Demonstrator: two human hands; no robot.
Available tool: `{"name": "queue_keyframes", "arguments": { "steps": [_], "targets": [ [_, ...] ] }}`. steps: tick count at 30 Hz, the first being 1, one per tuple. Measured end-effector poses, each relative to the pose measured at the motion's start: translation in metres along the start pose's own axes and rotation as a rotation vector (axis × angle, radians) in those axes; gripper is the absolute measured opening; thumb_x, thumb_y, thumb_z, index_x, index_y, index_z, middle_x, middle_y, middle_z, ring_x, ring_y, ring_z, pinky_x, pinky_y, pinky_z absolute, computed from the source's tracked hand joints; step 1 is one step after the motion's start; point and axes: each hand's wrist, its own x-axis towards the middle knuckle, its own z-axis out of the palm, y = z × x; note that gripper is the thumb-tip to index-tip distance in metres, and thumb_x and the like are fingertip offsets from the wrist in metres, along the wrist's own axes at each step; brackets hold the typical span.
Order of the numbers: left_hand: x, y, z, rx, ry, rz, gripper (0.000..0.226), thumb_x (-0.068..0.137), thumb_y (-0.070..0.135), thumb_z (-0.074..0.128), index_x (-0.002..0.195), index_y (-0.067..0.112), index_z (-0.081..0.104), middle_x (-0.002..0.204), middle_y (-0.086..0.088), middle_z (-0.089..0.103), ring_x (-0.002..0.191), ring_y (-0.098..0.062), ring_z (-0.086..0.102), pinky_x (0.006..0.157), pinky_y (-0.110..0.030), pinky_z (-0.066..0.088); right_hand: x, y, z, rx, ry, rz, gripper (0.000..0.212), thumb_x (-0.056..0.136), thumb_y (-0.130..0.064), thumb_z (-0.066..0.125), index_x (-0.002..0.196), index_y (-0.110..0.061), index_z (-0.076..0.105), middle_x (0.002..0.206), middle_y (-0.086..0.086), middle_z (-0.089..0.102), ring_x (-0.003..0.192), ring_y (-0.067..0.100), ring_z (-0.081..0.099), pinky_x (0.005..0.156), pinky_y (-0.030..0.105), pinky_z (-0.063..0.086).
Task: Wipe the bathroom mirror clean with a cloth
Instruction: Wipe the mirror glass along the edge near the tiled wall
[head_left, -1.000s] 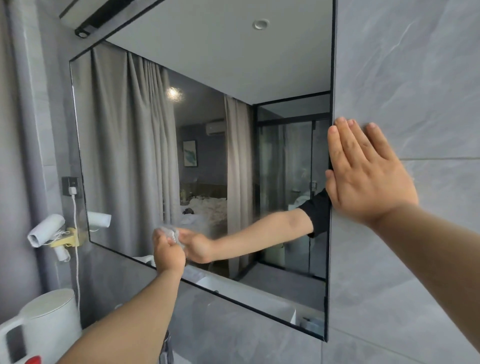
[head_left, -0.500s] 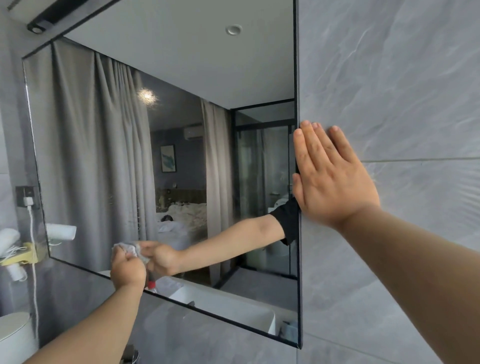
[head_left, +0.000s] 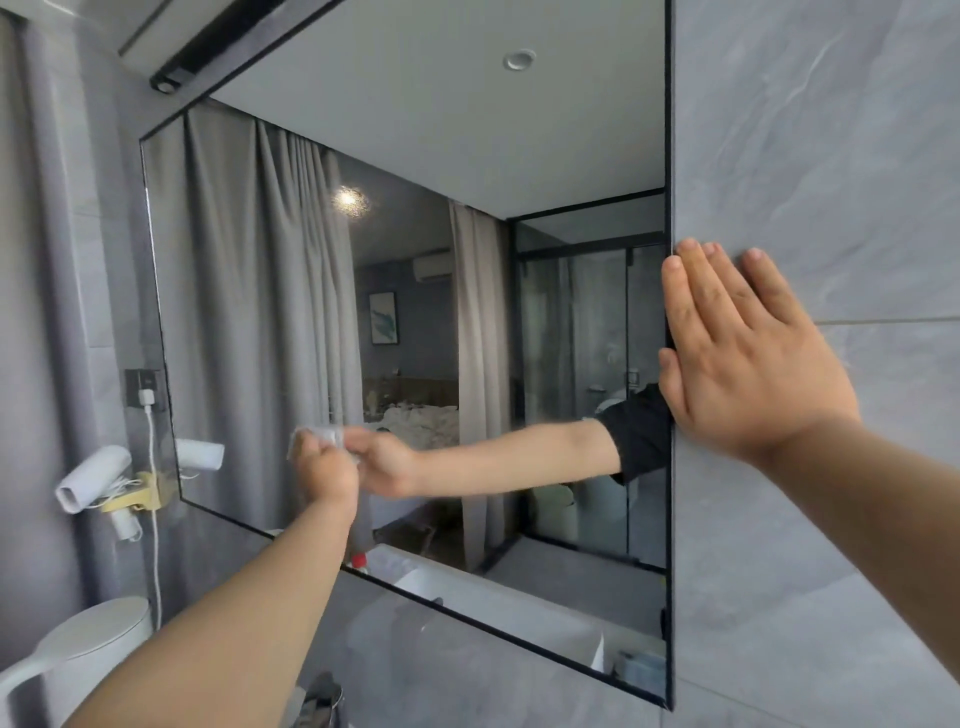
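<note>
Head view: one left hand (head_left: 324, 470) clenches one cloth (head_left: 317, 434) against one mirror (head_left: 415, 260); right hand (head_left: 737, 358) flat, released.

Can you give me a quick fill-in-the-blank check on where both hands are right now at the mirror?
1. The left hand presses a white ____ against the mirror.
2. The right hand lies flat on the grey ____ beside the mirror's right edge.
3. The white hair dryer hangs on the wall to the ____ of the mirror.
4. The left hand works near the mirror's ____ edge.

Missing words: cloth; wall; left; bottom
</note>
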Motion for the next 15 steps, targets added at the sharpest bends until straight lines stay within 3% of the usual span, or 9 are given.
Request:
{"name": "queue_keyframes", "arguments": {
  "steps": [2,4,6,9,11,15],
  "targets": [
    [-0.017,0.046,0.011,-0.018,0.006,0.126,0.041,0.092,0.013,0.042,0.130,0.016,0.055,0.136,-0.017,0.054,0.126,-0.032,0.052,0.108,-0.039,0.041,0.000,0.000,0.000,-0.002,-0.006,-0.003,0.065,0.097,-0.026,0.030,0.150,0.011,0.024,0.154,0.031,0.030,0.143,0.043,0.032,0.121,0.055,0.016],
    [-0.044,0.081,0.020,0.021,-0.015,0.300,0.050,0.101,0.011,0.039,0.151,0.012,0.037,0.156,-0.011,0.034,0.144,-0.022,0.032,0.119,-0.029,0.021,-0.001,0.000,-0.001,0.003,-0.008,-0.004,0.065,0.097,-0.026,0.031,0.150,0.011,0.023,0.154,0.031,0.030,0.143,0.044,0.032,0.121,0.055,0.017],
    [-0.068,0.096,0.028,0.079,-0.069,0.530,0.052,0.104,0.010,0.032,0.155,0.013,0.024,0.162,0.000,0.016,0.150,-0.012,0.012,0.120,-0.022,0.005,-0.001,0.000,-0.001,0.007,-0.012,-0.003,0.066,0.096,-0.026,0.031,0.150,0.011,0.023,0.154,0.031,0.030,0.143,0.044,0.032,0.121,0.055,0.017],
    [-0.077,0.094,0.027,0.151,-0.128,0.764,0.052,0.105,0.010,0.028,0.156,0.015,0.016,0.161,0.008,0.010,0.150,-0.007,0.004,0.121,-0.021,-0.001,0.000,0.000,-0.001,0.008,-0.015,0.000,0.066,0.096,-0.026,0.031,0.150,0.011,0.023,0.154,0.031,0.030,0.143,0.043,0.032,0.121,0.055,0.016],
    [-0.063,0.081,0.023,0.192,-0.113,0.730,0.053,0.105,0.011,0.028,0.156,0.016,0.016,0.163,0.005,0.010,0.151,-0.008,0.006,0.121,-0.019,0.001,0.000,0.000,-0.001,0.005,-0.018,-0.001,0.066,0.096,-0.026,0.031,0.150,0.010,0.023,0.154,0.031,0.030,0.143,0.043,0.032,0.121,0.055,0.016],
    [-0.027,0.039,0.007,0.200,-0.058,0.424,0.054,0.103,0.008,0.031,0.156,0.009,0.020,0.163,-0.009,0.017,0.150,-0.022,0.017,0.116,-0.018,0.005,-0.001,0.000,-0.001,0.006,-0.021,0.000,0.065,0.097,-0.027,0.028,0.150,0.010,0.023,0.154,0.031,0.029,0.144,0.043,0.032,0.121,0.055,0.016]
  ]
}}
